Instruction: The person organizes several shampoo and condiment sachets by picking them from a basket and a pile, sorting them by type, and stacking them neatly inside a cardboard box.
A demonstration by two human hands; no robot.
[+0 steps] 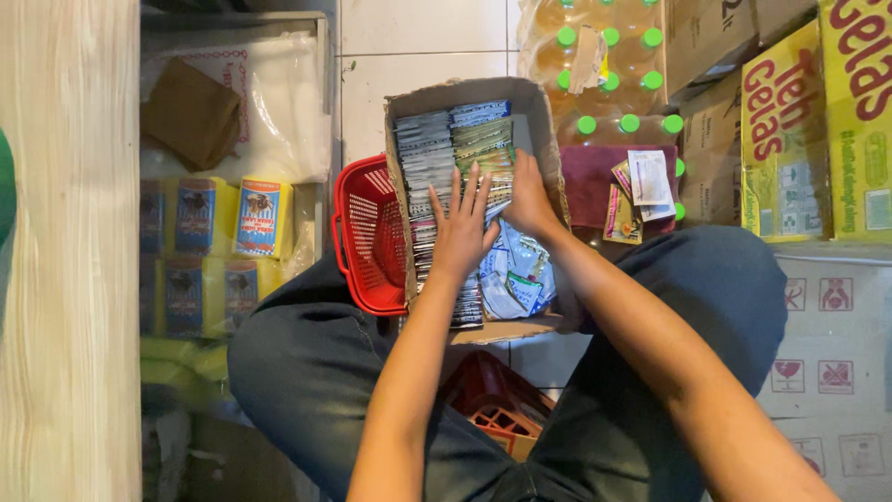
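White floor tiles (423,42) with grey joints show at the far middle. Along the left runs a pale wooden panel (70,279), and beside it a shelf (232,223) of yellow packets (under clear plastic). Far right, shrink-wrapped bottles (609,65) with green caps stand against stacked cardboard cartons (818,139), yellow and brown. The light is dim and warm, brightest on the tiles.

Box walls (401,200) and basket (367,232) crowd sachets (432,163).

Both hands press into a cardboard box (534,93) of sachets (437,149): left hand (462,228) flat on them, right hand (530,200) beside it, red basket (367,232) alongside
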